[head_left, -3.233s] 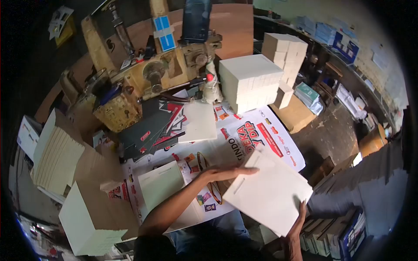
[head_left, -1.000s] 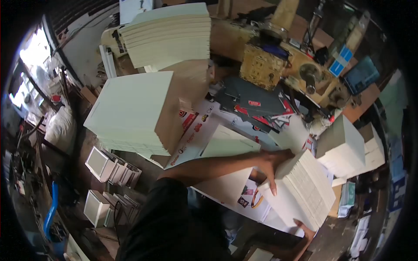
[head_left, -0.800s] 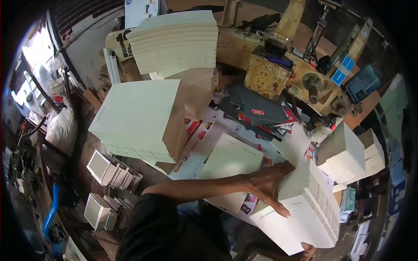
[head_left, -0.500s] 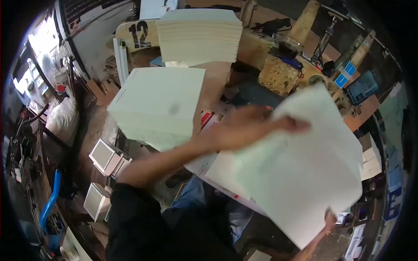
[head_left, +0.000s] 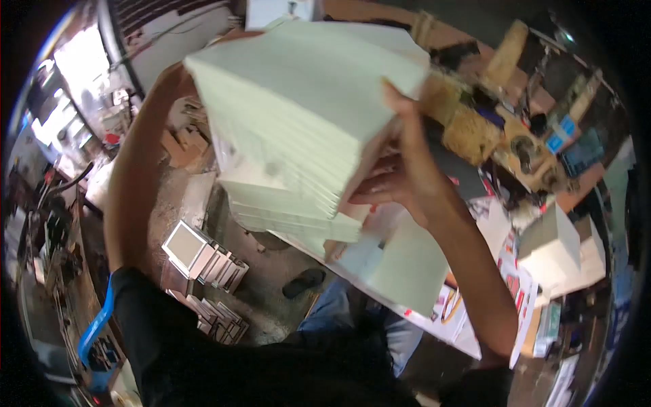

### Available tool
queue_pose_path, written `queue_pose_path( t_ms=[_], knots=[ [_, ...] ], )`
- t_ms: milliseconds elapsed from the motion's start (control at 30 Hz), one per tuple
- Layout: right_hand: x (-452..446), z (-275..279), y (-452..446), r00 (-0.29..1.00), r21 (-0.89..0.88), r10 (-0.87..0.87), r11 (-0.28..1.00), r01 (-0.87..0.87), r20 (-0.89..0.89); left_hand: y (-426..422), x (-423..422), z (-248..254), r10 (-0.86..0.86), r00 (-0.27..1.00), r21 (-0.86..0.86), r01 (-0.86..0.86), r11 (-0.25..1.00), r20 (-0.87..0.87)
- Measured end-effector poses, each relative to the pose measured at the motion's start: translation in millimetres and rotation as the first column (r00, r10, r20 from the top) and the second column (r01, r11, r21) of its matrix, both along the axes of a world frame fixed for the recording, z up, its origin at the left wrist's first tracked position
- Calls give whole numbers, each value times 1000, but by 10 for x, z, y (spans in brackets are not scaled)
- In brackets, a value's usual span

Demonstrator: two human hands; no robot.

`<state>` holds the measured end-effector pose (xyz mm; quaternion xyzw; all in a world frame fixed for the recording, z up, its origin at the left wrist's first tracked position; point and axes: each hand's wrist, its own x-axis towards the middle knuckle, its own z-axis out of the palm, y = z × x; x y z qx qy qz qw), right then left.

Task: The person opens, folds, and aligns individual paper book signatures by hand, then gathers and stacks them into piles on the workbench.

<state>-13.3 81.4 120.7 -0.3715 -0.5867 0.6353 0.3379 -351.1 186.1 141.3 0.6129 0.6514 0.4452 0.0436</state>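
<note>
A thick stack of pale paper blocks [head_left: 298, 81] is between my two hands, tilted, above a lower paper stack [head_left: 261, 197]. My right hand [head_left: 410, 159] grips its right side, thumb over the top face and fingers spread along the side and lower edge. My left hand [head_left: 182, 76] reaches round the far left corner. Most of its fingers are hidden behind the stack. Below my right forearm a pale sheet [head_left: 413, 264] lies on the work table.
Printed papers [head_left: 519, 298] cover the table edge at right, beside white blocks of paper [head_left: 553, 247]. Small bound stacks [head_left: 196, 254] stand on the left below table level. Worn wooden machine parts [head_left: 471, 132] are at the back right. A blue tube [head_left: 98, 325] hangs at lower left.
My hands have left the large loose sheet, which now lies lower on the table. Both are on the thick stack from the back, now raised and nearer me. The view has shifted left.
</note>
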Motion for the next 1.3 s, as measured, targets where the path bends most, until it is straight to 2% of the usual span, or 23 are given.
queue_pose_path(
  t_ms=[100,167,267,333,367,433,500,533,567,600,700,733,800,833,900,967,1000,1067,1133,1167,1233,1267,1300],
  knots=[
    [-58,-7,88,986,54,-166,985,166,-2,111,-19,-272,55,990,98,-43,994,-128],
    [101,-43,237,932,304,-214,945,122,291,-68,101,-441,58,989,218,-27,976,-139],
    [611,24,231,786,338,-287,935,107,547,-760,479,-782,-8,995,400,48,915,-102],
    [1075,-57,193,772,484,-433,855,188,465,-1274,786,-1065,-100,990,471,134,872,-97],
    [1280,-122,49,748,615,-566,739,275,345,-1544,947,-1233,-169,981,481,194,855,-96],
    [1731,-448,-108,671,666,-668,663,341,321,-1938,1234,-1564,-353,927,468,370,802,-128],
    [2124,-1085,-168,642,580,-723,645,498,254,-2191,1579,-1875,-583,802,373,584,721,-130],
    [2191,-1193,-302,618,433,-690,721,541,376,-2224,1752,-2009,-682,723,308,677,668,-109],
    [2279,-1419,-403,674,371,-648,760,534,355,-2223,1933,-2142,-752,655,245,742,624,-71],
    [2385,-1839,-483,737,446,-638,740,504,224,-2203,2127,-2298,-791,612,180,780,599,-22],
    [2222,-2225,-795,708,84,-678,731,677,197,-1948,2708,-2822,-699,671,161,683,713,248],
    [2208,-2325,-864,704,13,-685,718,696,186,-1827,2784,-2966,-719,653,170,701,693,239],
    [2138,-2433,-979,755,49,-634,770,636,165,-1593,2856,-3143,-448,465,91,610,787,764],
    [2150,-2490,-927,846,-83,-511,846,526,148,-1435,2830,-3083,-585,423,80,761,644,692],
    [1957,-2653,-936,817,-12,-574,818,575,59,-1229,2857,-2986,-580,550,-157,793,589,601],
    [1750,-2614,-938,766,-18,-638,767,641,73,-1190,2942,-2856,-643,576,-215,805,552,504],
    [1666,-2648,-955,726,-36,-678,727,686,115,-1266,3024,-2766,-461,561,-256,782,569,688],
    [1728,-2671,-1027,718,-48,-692,716,696,80,-1400,3134,-2752,-255,513,-301,764,572,820],
    [1909,-2495,-1299,804,-178,-545,838,515,-238,-1608,3121,-2879,-356,363,-140,843,519,861],
    [1984,-2519,-1414,819,-136,-540,842,523,-194,-1731,3083,-2829,-344,371,-150,837,526,863],
    [2059,-2525,-1600,782,-114,-623,776,620,7,-2002,2939,-2628,-537,709,-489,705,514,458],
    [2092,-2372,-1687,765,-143,-641,753,642,58,-2029,2763,-2636,-610,698,-634,673,381,375],
    [2092,-2384,-1745,787,-155,-614,773,615,61,-2165,2702,-2714,-418,711,-667,692,276,565]
  ],
)
